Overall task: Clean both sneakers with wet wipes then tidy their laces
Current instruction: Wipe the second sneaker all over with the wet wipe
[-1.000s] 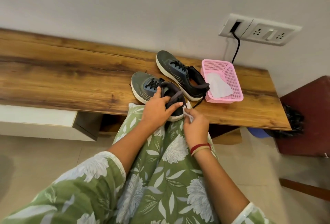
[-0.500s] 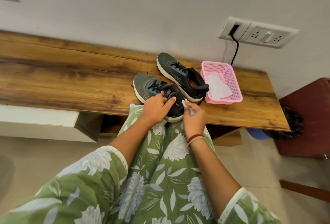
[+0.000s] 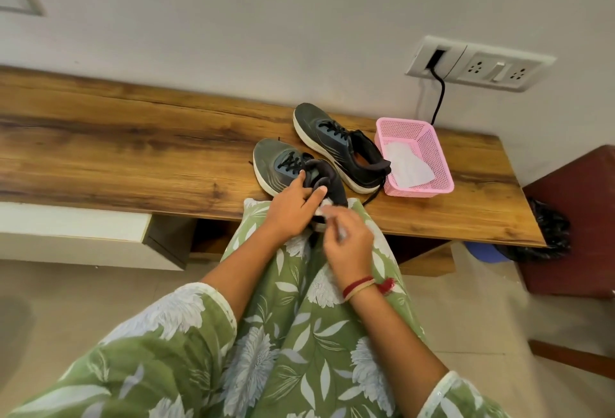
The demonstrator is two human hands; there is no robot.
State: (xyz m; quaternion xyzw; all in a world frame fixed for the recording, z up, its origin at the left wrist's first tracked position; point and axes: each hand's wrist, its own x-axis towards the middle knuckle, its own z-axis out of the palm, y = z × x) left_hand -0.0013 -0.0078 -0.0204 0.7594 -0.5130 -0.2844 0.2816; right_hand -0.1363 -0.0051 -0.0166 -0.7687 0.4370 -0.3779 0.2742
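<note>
Two dark grey sneakers with white soles lie on the wooden bench. The near sneaker sits at the bench's front edge, and my left hand grips its heel collar. Just right of that heel, my right hand pinches a small white wet wipe against the heel; most of the wipe is hidden by my fingers. The far sneaker lies behind it, one black lace trailing onto the wood.
A pink mesh basket with a white wipe inside stands right of the sneakers. A wall socket with a black cable is above it. A dark red seat and a black bag are at the right.
My right hand has slid from beside the heel down toward its back, still pinching the wipe. My left hand keeps its hold on the near sneaker's heel collar.
</note>
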